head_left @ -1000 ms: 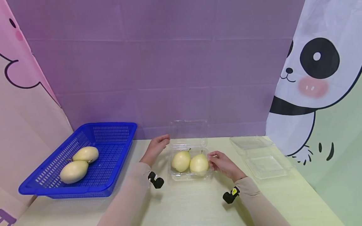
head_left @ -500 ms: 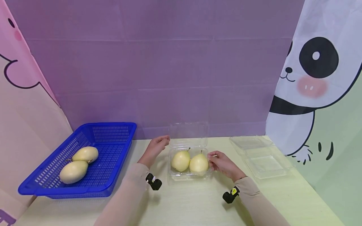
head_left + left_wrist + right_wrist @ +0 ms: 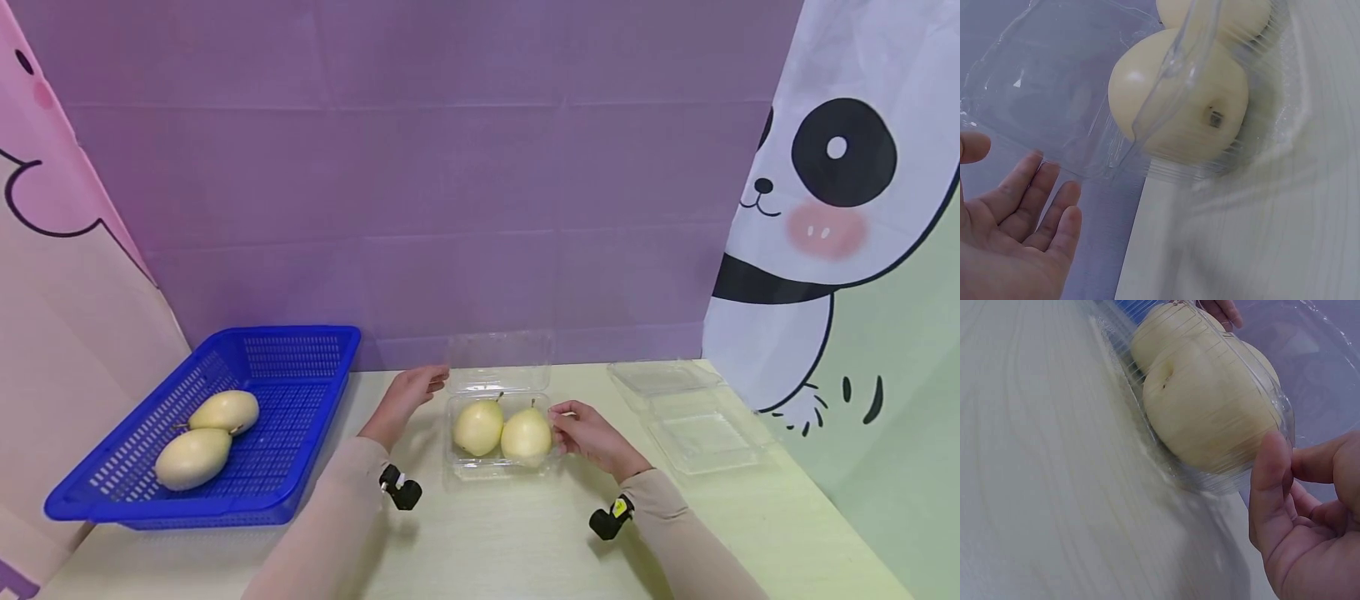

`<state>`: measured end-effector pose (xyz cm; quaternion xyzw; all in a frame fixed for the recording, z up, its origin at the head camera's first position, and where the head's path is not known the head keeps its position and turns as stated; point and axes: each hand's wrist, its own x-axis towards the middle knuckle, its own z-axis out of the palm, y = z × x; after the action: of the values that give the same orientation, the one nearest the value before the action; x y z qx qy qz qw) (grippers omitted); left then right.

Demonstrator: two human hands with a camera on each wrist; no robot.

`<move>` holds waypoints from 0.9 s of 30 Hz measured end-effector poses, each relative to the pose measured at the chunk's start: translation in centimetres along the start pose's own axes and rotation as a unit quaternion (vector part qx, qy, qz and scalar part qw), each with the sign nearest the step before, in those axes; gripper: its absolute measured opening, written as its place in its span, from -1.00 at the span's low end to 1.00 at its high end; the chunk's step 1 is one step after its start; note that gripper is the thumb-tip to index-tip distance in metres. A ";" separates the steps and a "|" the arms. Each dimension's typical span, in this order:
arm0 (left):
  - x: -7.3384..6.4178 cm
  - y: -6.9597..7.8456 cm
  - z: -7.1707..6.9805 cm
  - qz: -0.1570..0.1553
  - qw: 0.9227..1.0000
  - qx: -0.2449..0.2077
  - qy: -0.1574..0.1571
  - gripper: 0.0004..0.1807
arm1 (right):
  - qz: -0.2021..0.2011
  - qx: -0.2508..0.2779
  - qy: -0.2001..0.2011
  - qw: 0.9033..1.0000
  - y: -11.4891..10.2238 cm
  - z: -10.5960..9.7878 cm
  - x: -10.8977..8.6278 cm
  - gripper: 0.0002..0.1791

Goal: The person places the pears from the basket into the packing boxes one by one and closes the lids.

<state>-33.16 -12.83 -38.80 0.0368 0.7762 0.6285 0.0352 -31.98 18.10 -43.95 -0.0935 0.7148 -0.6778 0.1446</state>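
A clear plastic clamshell box (image 3: 495,472) stands mid-table with its lid (image 3: 500,350) raised at the back. Two pale yellow pears (image 3: 478,427) lie side by side in its base, stems toward the back. My right hand (image 3: 596,437) pinches the right rim of the base between thumb and index finger, clearest in the right wrist view. At the lid's left edge is my left hand (image 3: 408,400). Its fingers (image 3: 1054,215) are loosely extended, the tips at the lid's edge, and the thumb stands apart. Whether the fingertips touch the plastic I cannot tell.
A blue perforated basket (image 3: 292,492) at the left holds two more pears (image 3: 193,458). Another clear clamshell box (image 3: 705,433) lies opened at the right, near the table's right edge. A purple backdrop (image 3: 450,183) rises right behind the table.
My left hand has shifted slightly left and down along the lid's side. The lid's top edge appears lower in the head view. The right hand keeps its pinch; the pears are unmoved.
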 end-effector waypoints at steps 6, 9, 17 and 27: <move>-0.3 0.2 -0.3 0.005 1.000 0.005 -0.010 -0.37 | 0.004 0.004 0.005 1.000 -0.1 0.0 0.1 -0.70; -0.4 0.0 -0.4 0.009 1.000 0.008 -0.012 -0.33 | 0.005 0.005 0.005 1.000 0.0 0.0 0.1 -0.70; -0.8 -0.1 -0.4 0.009 1.000 -0.001 0.004 -0.27 | 0.009 0.003 0.008 1.000 -0.1 0.0 0.1 -0.68; -1.1 -0.3 -0.4 -0.005 1.000 -0.011 0.028 -0.22 | 0.011 0.006 0.006 1.000 -0.1 0.0 0.0 -0.66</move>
<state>-32.08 -13.43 -39.04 0.0150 0.7698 0.6378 0.0166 -32.00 18.07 -43.85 -0.0811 0.7125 -0.6810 0.1482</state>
